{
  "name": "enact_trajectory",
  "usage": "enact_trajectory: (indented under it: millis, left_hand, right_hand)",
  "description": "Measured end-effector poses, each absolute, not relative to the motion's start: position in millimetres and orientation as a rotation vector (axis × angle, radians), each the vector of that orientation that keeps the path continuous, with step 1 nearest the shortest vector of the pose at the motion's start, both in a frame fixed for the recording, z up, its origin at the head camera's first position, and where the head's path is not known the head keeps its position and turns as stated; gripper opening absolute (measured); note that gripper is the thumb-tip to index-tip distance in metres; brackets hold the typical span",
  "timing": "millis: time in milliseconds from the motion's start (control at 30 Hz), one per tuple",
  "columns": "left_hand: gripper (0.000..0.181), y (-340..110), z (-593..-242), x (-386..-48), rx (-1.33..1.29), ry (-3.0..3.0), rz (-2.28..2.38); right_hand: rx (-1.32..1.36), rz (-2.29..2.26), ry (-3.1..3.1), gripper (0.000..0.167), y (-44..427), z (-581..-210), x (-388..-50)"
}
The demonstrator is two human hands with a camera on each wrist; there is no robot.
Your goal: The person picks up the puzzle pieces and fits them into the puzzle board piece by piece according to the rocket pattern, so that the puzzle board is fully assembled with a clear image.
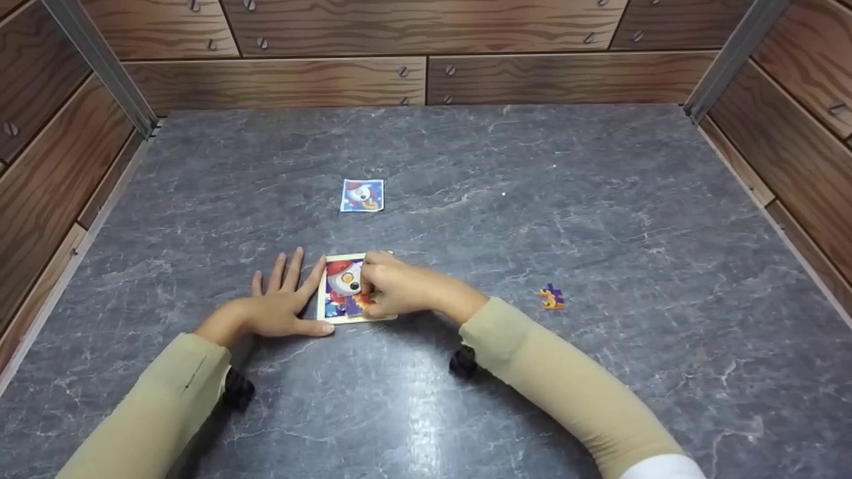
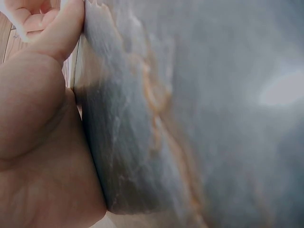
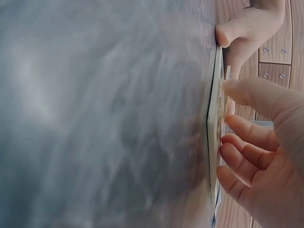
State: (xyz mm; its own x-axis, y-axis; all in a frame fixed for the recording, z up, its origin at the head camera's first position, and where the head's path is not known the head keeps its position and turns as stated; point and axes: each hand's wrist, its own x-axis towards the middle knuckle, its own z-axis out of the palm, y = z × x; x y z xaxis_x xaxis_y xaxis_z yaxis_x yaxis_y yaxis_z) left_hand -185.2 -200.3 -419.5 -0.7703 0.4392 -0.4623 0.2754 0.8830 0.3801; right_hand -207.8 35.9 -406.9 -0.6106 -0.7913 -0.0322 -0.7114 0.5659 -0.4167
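Observation:
A small jigsaw puzzle (image 1: 321, 303) in a cream frame lies flat on the table, showing a white cartoon figure with red and blue parts. My left hand (image 1: 276, 313) lies spread beside it, with forefinger and thumb at its left edge. Over the right half of the puzzle, my right hand (image 1: 406, 287) pinches a purple and orange puzzle piece (image 1: 355, 306) between thumb and fingers. In the right wrist view this piece (image 3: 228, 72) sits slightly above the frame's surface. My right fingers hide much of the puzzle's right side.
Farther back on the table (image 1: 599, 219) lies a small picture card (image 1: 363, 195) with a similar figure. A loose purple and orange puzzle piece (image 1: 552, 297) lies to the right of my right hand. Wood-patterned walls (image 1: 426, 26) enclose the back and sides.

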Motion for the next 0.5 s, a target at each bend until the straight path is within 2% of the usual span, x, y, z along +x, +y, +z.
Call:
enact_trajectory:
  millis: [500]
  left_hand:
    - [0.11,-199.3,-419.3,-184.8,0.503,2.491,0.37]
  right_hand:
    - [-1.201,-0.521,2.589,0.023,33.5,-405.3,-205.6]
